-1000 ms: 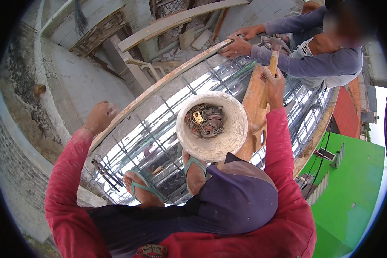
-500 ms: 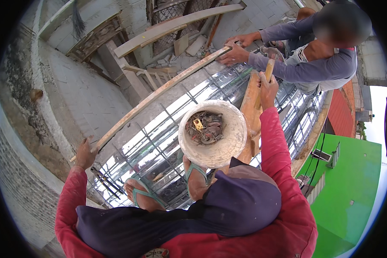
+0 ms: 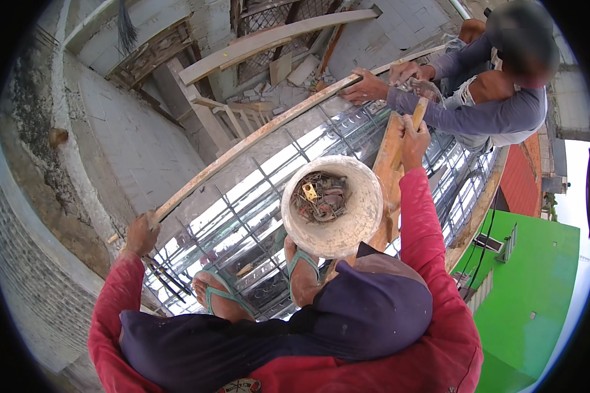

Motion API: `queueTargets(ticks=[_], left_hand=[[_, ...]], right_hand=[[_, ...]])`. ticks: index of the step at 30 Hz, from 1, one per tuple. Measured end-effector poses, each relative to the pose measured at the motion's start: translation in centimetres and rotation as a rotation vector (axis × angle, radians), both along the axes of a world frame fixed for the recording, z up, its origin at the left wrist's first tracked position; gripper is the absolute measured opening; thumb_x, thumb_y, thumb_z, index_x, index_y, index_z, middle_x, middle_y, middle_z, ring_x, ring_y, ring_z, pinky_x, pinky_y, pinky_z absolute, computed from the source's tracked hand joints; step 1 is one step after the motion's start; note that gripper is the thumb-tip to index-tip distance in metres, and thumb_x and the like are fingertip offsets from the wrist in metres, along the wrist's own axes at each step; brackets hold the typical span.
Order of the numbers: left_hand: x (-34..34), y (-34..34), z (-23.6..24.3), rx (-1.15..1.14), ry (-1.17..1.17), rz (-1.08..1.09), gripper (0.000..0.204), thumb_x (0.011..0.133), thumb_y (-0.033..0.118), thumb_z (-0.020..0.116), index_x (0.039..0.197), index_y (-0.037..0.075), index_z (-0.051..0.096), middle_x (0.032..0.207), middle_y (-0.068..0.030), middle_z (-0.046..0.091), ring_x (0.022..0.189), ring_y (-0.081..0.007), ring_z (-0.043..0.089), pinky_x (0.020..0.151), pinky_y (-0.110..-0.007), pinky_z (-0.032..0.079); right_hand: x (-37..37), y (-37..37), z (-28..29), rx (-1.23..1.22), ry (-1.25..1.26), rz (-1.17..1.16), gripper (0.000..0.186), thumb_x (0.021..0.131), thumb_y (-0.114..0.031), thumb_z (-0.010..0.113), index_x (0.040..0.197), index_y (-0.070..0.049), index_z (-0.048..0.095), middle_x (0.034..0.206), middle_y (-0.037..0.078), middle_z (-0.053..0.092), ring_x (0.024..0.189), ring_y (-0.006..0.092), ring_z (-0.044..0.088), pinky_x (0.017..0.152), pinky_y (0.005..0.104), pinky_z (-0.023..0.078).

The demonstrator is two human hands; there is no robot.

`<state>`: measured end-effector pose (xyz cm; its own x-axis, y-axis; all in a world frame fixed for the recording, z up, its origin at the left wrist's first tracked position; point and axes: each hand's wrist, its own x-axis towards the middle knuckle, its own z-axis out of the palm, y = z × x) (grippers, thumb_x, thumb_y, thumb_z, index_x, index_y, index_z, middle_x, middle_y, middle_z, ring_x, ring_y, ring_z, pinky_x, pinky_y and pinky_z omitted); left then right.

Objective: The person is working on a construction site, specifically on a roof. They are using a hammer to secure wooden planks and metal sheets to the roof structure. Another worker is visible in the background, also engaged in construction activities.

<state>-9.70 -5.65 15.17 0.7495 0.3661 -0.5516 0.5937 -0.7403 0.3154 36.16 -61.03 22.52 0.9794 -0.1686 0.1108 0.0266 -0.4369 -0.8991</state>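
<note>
Rebar (image 3: 267, 175); hands (image 3: 141, 236) (image 3: 415, 143) closed round plank (image 3: 248, 141), hammer (image 3: 421, 111).

Your wooden hammer handle (image 3: 420, 112) is yellowish-tan, the round bucket (image 3: 365, 207) off-white, your long sleeves (image 3: 422, 219) red, thong sandals (image 3: 231, 296) mint-green.

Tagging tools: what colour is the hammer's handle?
Yellowish-brown: the hammer handle shows in the head view, the only one.
</note>
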Motion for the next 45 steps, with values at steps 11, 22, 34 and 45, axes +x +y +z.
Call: queueTargets(ticks=[11,22,34,45], left_hand=[[0.7,-0.2,-0.4,-0.017,-0.012,0.022,0.047,0.087,0.024,0.071,0.127,0.004,0.060,0.122,-0.0237,0.064,0.116,-0.0407,0.059,0.101,-0.046,0.046],[1.7,-0.6,-1.0,0.002,-0.047,-0.030,0.041,0.088,0.024,0.071,0.124,0.007,0.062,0.114,-0.0220,0.066,0.109,-0.0413,0.062,0.094,-0.047,0.049],[2.7,-1.0,0.3,-0.041,0.111,-0.007,0.053,0.089,0.026,0.068,0.134,0.002,0.056,0.128,-0.0244,0.062,0.122,-0.0400,0.057,0.104,-0.045,0.044],[1.1,-0.5,-2.2,0.027,-0.068,-0.049,0.044,0.088,0.026,0.069,0.125,0.003,0.061,0.113,-0.0235,0.067,0.109,-0.0420,0.062,0.093,-0.048,0.049]], right_hand=[[2.0,0.4,-0.8,0.018,-0.016,0.037,0.019,0.097,-0.021,0.066,0.091,-0.002,0.063,0.073,0.001,0.061,0.061,0.0064,0.054,0.057,0.0231,0.044],[7.8,-0.2,1.5,0.100,-0.060,0.031,0.014,0.093,-0.009,0.067,0.102,-0.001,0.060,0.082,0.002,0.062,0.062,0.0082,0.060,0.054,0.0203,0.048],[8.6,-3.0,2.0,0.541,0.273,0.152,0.027,0.099,-0.020,0.061,0.124,-0.010,0.057,0.100,-0.002,0.064,0.079,0.0088,0.064,0.062,0.0229,0.053],[7.8,-9.0,-2.4,0.778,0.136,0.221,0.031,0.105,-0.022,0.049,0.132,-0.008,0.052,0.116,0.000,0.062,0.095,0.0069,0.061,0.070,0.0191,0.053]])
